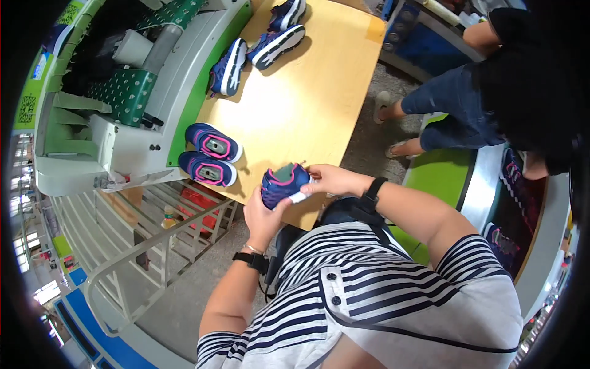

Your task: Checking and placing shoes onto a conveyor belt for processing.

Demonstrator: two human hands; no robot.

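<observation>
Between my two hands is a navy sneaker [284, 183] with pink trim round its collar and a grey-green piece inside. My left hand [262, 213] grips it from the near left, thumb along the white sole. On the other side, my right hand [329, 179] has its fingers closed at the shoe's right end. Just left of it, a pair of matching navy shoes with pink collars stands on the table edge, an upper shoe [215, 144] and a nearer shoe [208, 170]. Farther up the wooden table [295, 104], several more navy sneakers [276, 47] lie tipped, white soles showing.
A white and green machine [172, 92] with dark green rollers borders the table's left. Below it stands a metal rack [147, 258] with a bottle [168, 216] beside it. At right another person [491, 104] in dark clothes stands by a conveyor [479, 184] and a trough with shoes [504, 240].
</observation>
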